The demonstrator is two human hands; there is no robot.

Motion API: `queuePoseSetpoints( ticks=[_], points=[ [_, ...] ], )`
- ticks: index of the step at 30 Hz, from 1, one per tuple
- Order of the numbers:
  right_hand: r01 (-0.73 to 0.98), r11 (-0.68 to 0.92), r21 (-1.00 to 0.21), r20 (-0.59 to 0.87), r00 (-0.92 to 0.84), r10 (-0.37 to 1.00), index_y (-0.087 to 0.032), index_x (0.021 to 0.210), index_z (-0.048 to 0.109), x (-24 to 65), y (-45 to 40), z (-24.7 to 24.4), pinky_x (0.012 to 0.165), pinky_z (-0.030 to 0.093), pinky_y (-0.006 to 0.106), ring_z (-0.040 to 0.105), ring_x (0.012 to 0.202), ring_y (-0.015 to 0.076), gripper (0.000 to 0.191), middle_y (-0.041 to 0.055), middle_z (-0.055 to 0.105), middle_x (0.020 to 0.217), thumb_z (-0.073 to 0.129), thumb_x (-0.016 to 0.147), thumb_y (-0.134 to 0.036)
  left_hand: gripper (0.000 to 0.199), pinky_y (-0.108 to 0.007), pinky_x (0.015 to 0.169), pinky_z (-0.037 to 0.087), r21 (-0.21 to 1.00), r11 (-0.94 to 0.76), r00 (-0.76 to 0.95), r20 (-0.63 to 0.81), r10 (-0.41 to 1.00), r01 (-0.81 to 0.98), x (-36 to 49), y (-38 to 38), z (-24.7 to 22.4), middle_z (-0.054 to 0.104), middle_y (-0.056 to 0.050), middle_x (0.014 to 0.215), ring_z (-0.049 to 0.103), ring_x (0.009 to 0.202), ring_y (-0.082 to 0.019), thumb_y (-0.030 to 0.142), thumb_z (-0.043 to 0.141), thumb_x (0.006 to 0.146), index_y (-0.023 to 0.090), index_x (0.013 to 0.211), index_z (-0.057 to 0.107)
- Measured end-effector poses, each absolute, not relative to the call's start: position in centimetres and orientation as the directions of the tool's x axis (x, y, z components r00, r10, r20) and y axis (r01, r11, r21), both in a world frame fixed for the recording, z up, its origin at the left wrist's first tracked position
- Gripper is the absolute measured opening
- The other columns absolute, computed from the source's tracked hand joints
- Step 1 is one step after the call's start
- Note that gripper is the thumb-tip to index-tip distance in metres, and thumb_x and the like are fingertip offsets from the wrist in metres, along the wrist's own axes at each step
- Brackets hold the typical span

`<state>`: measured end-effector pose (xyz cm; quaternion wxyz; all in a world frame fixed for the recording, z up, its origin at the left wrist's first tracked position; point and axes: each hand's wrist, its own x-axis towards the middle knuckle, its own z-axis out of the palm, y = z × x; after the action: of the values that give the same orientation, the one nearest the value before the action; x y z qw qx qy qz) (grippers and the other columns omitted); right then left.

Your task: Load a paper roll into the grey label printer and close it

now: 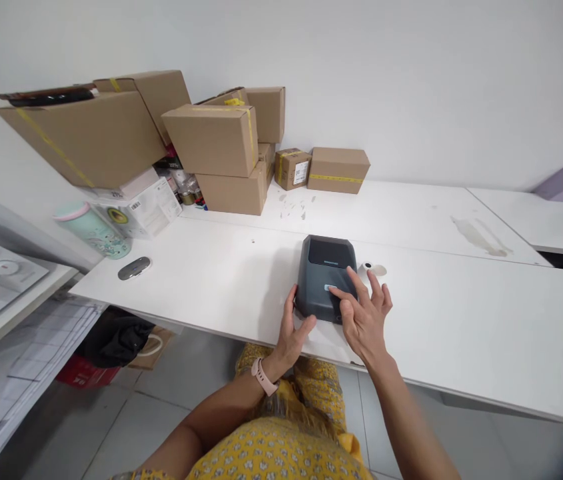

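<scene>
Device: dark grey machine (322, 277), on the white table (461, 320) near its front edge, right before me.
Mine, left: left hand (291, 339) curved round its near left corner, thumb by the near edge; can't tell if gripping.
Mine, right: right hand (365, 321) loose, grasping nothing, index fingertip at the pale button (328, 287).
Roll: white roll (367, 266), just right of machine.
Back left: stacked brown cartons (226, 137).

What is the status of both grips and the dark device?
Left grip touching dark device, near-left corner. Right grip: finger at device's light rectangle. White roll beside device, apparently not blocking.
</scene>
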<state>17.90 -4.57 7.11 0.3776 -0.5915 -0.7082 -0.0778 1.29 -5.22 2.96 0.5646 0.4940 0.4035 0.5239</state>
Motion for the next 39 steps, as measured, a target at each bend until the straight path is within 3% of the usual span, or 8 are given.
queuePoseSetpoints(
  ticks=[6,14,21,25,30,33,36,39],
  points=[
    [0.904,0.332,-0.27,0.642,-0.088,0.761,-0.03,0.108,0.071,18.2,-4.0,7.0,0.118,0.013,0.053,0.032,0.144,0.0256,0.028,-0.0024,0.062,0.135,0.045,0.098,-0.026,0.083,-0.043,0.122,0.022,0.98,-0.065,0.07,0.079,0.994,-0.186,2.1,-5.3,1.9,0.025,-0.007,0.16,0.025,0.147,-0.028,0.035,0.07,0.084,0.03,0.152,0.022],
    [0.92,0.325,-0.218,0.649,-0.111,0.752,-0.026,0.102,0.068,17.6,-3.7,6.9,0.117,0.012,0.053,0.034,0.143,0.0281,0.018,-0.0009,0.063,0.136,0.053,0.095,-0.032,0.093,-0.044,0.121,0.024,0.975,-0.054,0.085,0.073,0.994,-0.213,2.2,-5.3,1.2,0.023,-0.008,0.16,0.029,0.145,-0.029,0.032,0.074,0.079,0.03,0.153,0.018],
    [0.893,0.336,-0.298,0.608,-0.094,0.788,-0.028,0.124,0.06,18.2,-4.5,5.9,0.117,0.017,0.048,0.042,0.137,0.0235,0.031,0.0018,0.06,0.138,0.043,0.098,-0.03,0.09,-0.046,0.12,0.027,0.979,-0.044,0.1,0.065,0.993,-0.199,1.5,-5.1,1.2,0.025,-0.009,0.159,0.032,0.144,-0.029,0.034,0.072,0.081,0.031,0.153,0.018],
    [0.906,0.323,-0.272,0.6,-0.103,0.793,-0.032,0.124,0.063,19.0,-4.4,6.2,0.116,0.018,0.048,0.048,0.131,0.0226,0.035,0.0014,0.059,0.138,0.038,0.098,-0.029,0.089,-0.046,0.119,0.029,0.982,-0.047,0.106,0.068,0.992,-0.182,1.3,-5.2,1.6,0.025,-0.009,0.159,0.033,0.143,-0.029,0.033,0.071,0.082,0.031,0.153,0.019],
    [0.926,0.335,-0.175,0.624,-0.159,0.765,-0.034,0.114,0.069,19.1,-3.7,7.3,0.117,0.007,0.053,0.033,0.143,0.027,0.03,-0.0029,0.056,0.142,0.045,0.097,-0.029,0.087,-0.046,0.118,0.03,0.984,-0.024,0.116,0.045,0.992,-0.175,1.2,-5.4,1.9,0.025,-0.009,0.16,0.034,0.142,-0.029,0.034,0.07,0.083,0.032,0.153,0.019],
    [0.92,0.355,-0.163,0.623,-0.183,0.76,-0.031,0.11,0.069,18.7,-3.5,7.6,0.118,0.006,0.054,0.032,0.144,0.0271,0.026,-0.0026,0.059,0.139,0.047,0.097,-0.029,0.085,-0.045,0.119,0.029,0.985,-0.025,0.12,0.046,0.992,-0.17,1.2,-5.5,1.8,0.024,-0.008,0.16,0.033,0.143,-0.028,0.036,0.069,0.084,0.03,0.153,0.02],
    [0.908,0.35,-0.231,0.621,-0.14,0.772,-0.03,0.109,0.07,18.5,-3.8,7.3,0.118,0.006,0.056,0.029,0.146,0.0282,0.024,-0.0012,0.057,0.142,0.049,0.096,-0.034,0.078,-0.045,0.12,0.028,0.979,-0.002,0.121,0.028,0.992,-0.203,1.2,-5.5,2.0,0.028,-0.007,0.159,0.033,0.144,-0.028,0.041,0.064,0.087,0.029,0.153,0.024],
    [0.795,0.315,-0.519,0.587,0.063,0.807,-0.03,0.118,0.066,18.9,-4.6,5.8,0.118,0.015,0.056,0.025,0.148,0.0277,0.037,0.0012,0.045,0.152,0.036,0.1,-0.04,0.068,-0.043,0.122,0.024,0.976,-0.013,0.098,0.036,0.995,-0.219,1.0,-5.1,2.6,0.029,-0.006,0.16,0.028,0.147,-0.026,0.047,0.055,0.092,0.027,0.152,0.029]
  ],
)
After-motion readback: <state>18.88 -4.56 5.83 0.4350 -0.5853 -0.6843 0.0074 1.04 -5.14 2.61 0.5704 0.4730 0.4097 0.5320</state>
